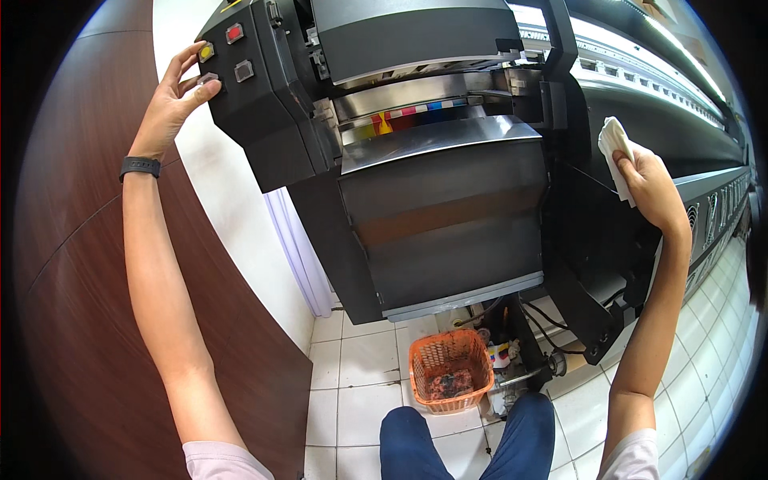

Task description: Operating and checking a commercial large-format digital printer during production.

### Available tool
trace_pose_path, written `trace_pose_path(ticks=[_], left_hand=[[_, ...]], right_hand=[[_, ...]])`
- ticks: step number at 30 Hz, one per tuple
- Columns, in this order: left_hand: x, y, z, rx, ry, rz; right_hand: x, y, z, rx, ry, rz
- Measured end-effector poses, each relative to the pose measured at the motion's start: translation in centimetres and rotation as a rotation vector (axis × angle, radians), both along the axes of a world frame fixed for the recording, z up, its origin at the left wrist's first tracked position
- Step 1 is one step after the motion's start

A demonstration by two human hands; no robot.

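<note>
L hand (170, 102) at ctrl panel (268, 108): fingertips at yellow btn (206, 52), thumb at clear btn (209, 78); digits apart. Ctr.: black front cover (456, 208); on floor (364, 364) below, printed pack (499, 354), text illegible. R hand (652, 188) clamped on white wipe (614, 138), thumb over front, R of cover. Wipe folded, creased; long axis near vert., top tilted slightly L.

This looks like a print workshop. A bulky black printer (456, 240) with push buttons (234, 33) and bright colour bands (424, 110) inside stands over a tiled floor (368, 364), where a basket (450, 407) holds stained scraps (450, 384).
</note>
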State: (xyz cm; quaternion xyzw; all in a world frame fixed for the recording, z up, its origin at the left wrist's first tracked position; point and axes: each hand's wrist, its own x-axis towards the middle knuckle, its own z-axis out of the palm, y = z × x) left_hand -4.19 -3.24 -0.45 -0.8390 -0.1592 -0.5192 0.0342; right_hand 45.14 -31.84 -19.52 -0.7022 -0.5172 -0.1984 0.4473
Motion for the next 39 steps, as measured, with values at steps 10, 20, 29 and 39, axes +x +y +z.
trace_pose_path(ticks=[10, 20, 29, 39], left_hand=[[0.04, 0.3, -0.19, 0.004, -0.017, 0.0], [0.11, 0.2, -0.09, 0.007, -0.007, -0.011], [0.22, 0.1, -0.27, -0.001, -0.033, 0.017], [0.27, 0.23, -0.54, -0.012, -0.056, -0.012]], right_hand=[[0.21, 0.02, -0.04, 0.001, 0.017, 0.02], [0.14, 0.01, 0.07, -0.016, 0.016, 0.005], [0.08, -0.06, 0.0, -0.003, 0.021, 0.005], [-0.44, -0.11, 0.17, -0.007, -0.043, -0.028]])
